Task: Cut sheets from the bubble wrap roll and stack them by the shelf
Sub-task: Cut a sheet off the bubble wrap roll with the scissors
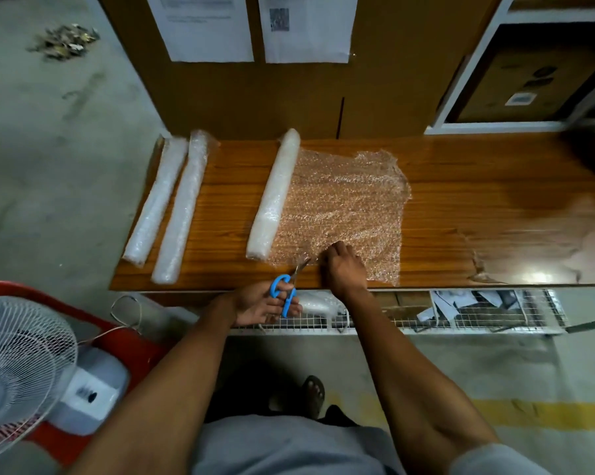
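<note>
Bubble wrap roll (273, 197) on the table, clear sheet (344, 207) unrolled rightward.

Overall light: the room is looking dim and warm, with colours leaning brown and grey.
Light source: light is falling from above; a bright spot is glaring off the glossy table (494, 207) near its front right edge.
Reflections: paler streaks are spreading over the table's right half, washing out the wood grain there.
Shadows: soft shade is pooling under the table's front edge and darkening the floor (49, 149) between the person's arms.
Sharpness: the centre is reading fairly clear; printed sheets (203, 25) on the cardboard behind are staying too soft to read.
Distortion: the wide lens is bending the table edge and the shelf (477, 80) frame, stretching the forearms and the fan (18, 371) at the borders.
Blur: the top right corner is smearing.
</note>
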A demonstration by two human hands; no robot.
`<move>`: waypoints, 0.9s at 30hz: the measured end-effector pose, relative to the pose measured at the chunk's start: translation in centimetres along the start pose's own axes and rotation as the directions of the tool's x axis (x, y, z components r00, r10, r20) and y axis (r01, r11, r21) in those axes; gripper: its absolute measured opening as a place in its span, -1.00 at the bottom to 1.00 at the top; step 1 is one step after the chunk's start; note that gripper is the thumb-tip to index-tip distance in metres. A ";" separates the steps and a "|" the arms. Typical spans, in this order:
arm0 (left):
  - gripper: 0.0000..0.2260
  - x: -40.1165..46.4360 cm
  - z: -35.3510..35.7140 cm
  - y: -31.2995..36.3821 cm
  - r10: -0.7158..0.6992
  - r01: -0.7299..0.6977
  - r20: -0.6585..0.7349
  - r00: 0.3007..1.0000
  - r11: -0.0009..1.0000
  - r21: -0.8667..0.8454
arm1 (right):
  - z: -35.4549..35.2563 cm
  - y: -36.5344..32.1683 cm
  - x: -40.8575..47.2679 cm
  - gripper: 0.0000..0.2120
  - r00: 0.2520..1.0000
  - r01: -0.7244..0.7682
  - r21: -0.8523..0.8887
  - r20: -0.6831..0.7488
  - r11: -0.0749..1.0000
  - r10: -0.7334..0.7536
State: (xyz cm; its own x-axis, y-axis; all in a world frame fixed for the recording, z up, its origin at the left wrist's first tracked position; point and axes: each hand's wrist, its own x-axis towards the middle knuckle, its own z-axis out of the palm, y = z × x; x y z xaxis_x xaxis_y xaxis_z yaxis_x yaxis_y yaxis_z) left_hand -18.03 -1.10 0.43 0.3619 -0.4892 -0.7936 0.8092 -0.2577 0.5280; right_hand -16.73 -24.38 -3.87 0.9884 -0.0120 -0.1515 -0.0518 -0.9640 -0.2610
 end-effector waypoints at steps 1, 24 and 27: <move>-0.51 -0.1 -0.2 -0.3 -0.012 0.012 -0.005 1.000 1.000 0.005 | -0.1 0.0 0.1 -0.73 1.000 -0.006 0.000 0.008 1.000 0.006; -0.67 1.6 1.0 0.3 0.088 -0.057 -0.230 0.969 0.989 0.137 | 3.4 -0.5 0.8 -0.23 0.963 -0.249 0.125 0.137 0.960 0.231; -0.70 2.0 1.3 0.3 0.102 -0.068 -0.243 0.965 0.987 0.143 | 4.2 0.0 1.0 -0.22 0.959 -0.246 0.101 0.172 0.964 0.226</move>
State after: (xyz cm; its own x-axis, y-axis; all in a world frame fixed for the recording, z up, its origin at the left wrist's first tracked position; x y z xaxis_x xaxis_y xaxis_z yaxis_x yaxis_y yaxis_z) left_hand -17.70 -3.27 -0.65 0.5441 -0.2955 -0.7852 0.7083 -0.3399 0.6187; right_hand -16.38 -23.29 -8.03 0.9112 -0.1839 -0.3687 -0.3071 -0.8996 -0.3105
